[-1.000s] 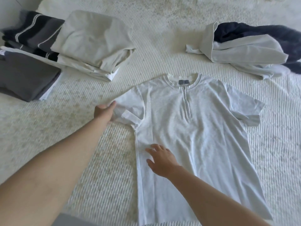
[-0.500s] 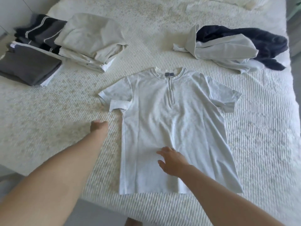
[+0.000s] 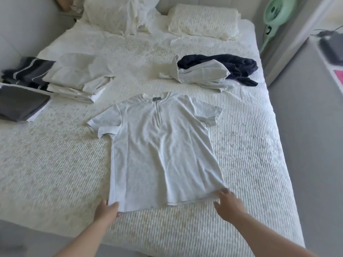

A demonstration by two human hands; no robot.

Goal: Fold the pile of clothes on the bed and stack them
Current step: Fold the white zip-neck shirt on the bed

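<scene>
A person's left hand (image 3: 106, 208) grips the near-left hem corner of a white shirt (image 3: 159, 145) spread face-up on the bed (image 3: 250, 164), while the right hand (image 3: 227, 202) takes the near-right corner, thumb on the cloth; its fingers look tucked under the hem, though that is partly hidden. The shirt runs straight away from both hands, collar at the far end, both short sleeves spread out. The step in hand appears to be squaring the garment before the first fold; the next move likely calls for carrying a side or the hem across the body without dragging the rest out of line. Beyond the left hand lie two folded stacks (image 3: 61, 78), one dark and striped, one pale, close together. Beyond the right hand waits one unfolded heap (image 3: 209, 73), showing at least one navy and one white piece. Two pillows (image 3: 203, 21) sit at the far end.
</scene>
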